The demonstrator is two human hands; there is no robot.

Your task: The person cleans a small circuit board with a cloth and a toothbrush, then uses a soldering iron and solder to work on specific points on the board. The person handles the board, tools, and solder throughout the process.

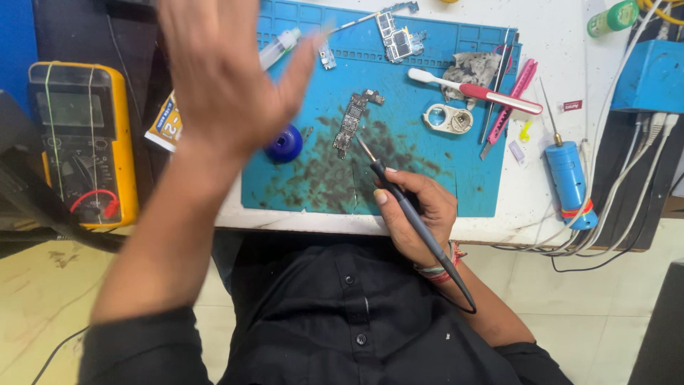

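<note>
While the right hand (417, 214) rests at the near edge of the blue mat (427, 178) on the white worktop (534, 207), its grip is closed around a dark soldering iron (413, 217) whose tip points at the long circuit board (351, 121) lying mid-mat. Raised and blurred above the mat's left side, the left hand (221, 71) is spread open, holding nothing. A blue round pot (285, 144) sits just below it, and a yellow meter (82, 142) lies well apart on the left.
</note>
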